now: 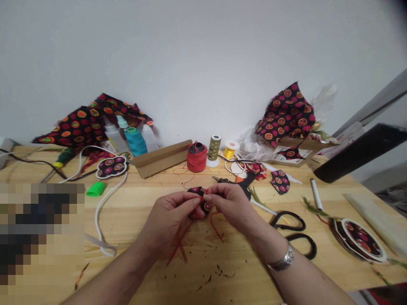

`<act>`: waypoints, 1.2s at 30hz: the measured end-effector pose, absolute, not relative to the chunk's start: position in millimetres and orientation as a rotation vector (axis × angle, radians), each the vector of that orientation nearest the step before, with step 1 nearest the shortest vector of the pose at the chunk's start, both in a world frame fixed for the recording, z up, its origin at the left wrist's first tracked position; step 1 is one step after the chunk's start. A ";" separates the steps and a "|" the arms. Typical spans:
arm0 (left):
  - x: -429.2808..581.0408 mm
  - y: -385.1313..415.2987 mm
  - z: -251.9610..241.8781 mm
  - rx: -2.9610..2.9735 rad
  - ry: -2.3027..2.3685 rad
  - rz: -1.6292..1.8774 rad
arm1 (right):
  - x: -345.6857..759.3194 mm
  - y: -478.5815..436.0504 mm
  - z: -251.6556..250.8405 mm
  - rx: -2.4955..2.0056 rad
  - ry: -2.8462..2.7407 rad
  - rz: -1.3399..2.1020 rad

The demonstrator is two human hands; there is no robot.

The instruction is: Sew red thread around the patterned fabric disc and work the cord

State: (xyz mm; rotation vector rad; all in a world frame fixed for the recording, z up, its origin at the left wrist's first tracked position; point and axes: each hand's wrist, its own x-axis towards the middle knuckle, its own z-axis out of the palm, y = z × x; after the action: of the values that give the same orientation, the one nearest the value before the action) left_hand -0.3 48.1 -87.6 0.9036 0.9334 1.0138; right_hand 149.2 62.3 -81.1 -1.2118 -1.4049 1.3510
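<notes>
Both hands meet over the middle of the wooden table. My left hand (173,209) pinches a thin red cord (218,231) between thumb and forefinger. Close against it, my right hand (232,204) is closed in a pinch on the same cord. Loose cord ends hang below the hands on either side. Partly hidden behind the fingers is a small dark piece covered in patterned fabric (207,206); how the cord joins it cannot be made out. Black-handled scissors (310,250) lie right of my right wrist, their blades mostly covered by the arm.
Behind the hands stand a red cord spool (196,157), an olive thread spool (215,148) and a yellow spool (230,149). A black glue gun (246,185) lies to their right. A flower-shaped fabric piece (111,167) and a green cap (96,189) are left; a round fabric piece (362,240) is right.
</notes>
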 end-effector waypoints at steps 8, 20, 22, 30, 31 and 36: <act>-3.3 46.9 -81.9 1.059 1.035 0.961 | 148.1 61.0 -78.9 -1.240 -1.399 1.324; -1.5 45.5 -84.9 1.296 1.251 0.888 | 149.4 59.9 -78.7 -1.201 -1.352 1.373; -2.1 45.5 -87.5 1.305 1.260 0.891 | 150.1 59.6 -78.4 -1.194 -1.337 1.396; 0.3 47.3 -87.3 1.306 1.280 0.877 | 150.0 58.2 -75.1 -1.122 -1.191 1.546; 0.8 47.6 -86.9 1.303 1.283 0.877 | 150.0 58.0 -74.5 -1.108 -1.170 1.569; 1.5 47.5 -85.4 1.291 1.269 0.912 | 150.0 57.8 -73.4 -1.058 -1.123 1.628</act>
State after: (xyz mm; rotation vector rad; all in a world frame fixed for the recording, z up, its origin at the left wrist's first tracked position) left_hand 1.5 47.5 -85.4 1.2908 1.2692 0.9116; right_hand 150.0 57.8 -73.4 -1.0582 -1.1231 1.6283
